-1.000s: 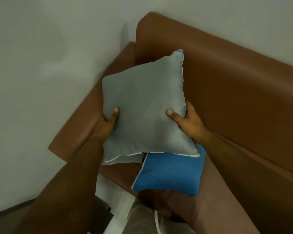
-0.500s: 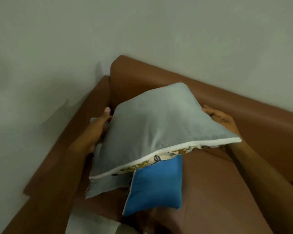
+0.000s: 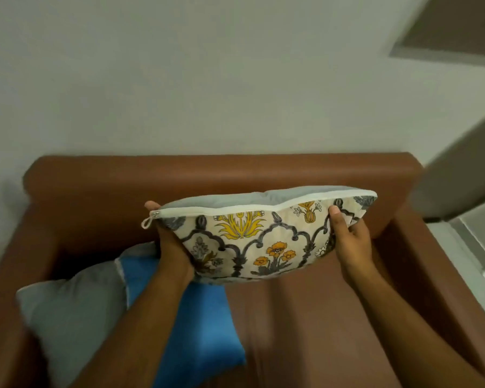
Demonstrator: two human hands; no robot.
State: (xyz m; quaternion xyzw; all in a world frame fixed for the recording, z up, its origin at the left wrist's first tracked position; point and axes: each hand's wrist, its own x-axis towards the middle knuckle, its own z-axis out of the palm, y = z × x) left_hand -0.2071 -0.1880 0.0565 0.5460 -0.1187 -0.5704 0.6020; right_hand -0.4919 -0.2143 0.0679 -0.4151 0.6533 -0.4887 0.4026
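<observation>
I hold a cushion (image 3: 259, 239) in the air above the seat of a brown sofa (image 3: 300, 317). Its cream face with yellow and orange flowers and grey arches is turned toward me, and its plain grey side faces up and away. A white zipper edge runs along the top, with the pull at the left end. My left hand (image 3: 174, 247) grips the left end, and my right hand (image 3: 349, 236) grips the right end with the thumb on the printed face.
A grey cushion (image 3: 73, 312) and a blue cushion (image 3: 202, 331) lie on the left part of the sofa seat, under my left forearm. The sofa stands against a pale wall. Light floor (image 3: 476, 247) shows past the right armrest.
The cushion has been carried right and tipped so its flowered face now points at me instead of the grey side. My view has swung to face the sofa square on.
</observation>
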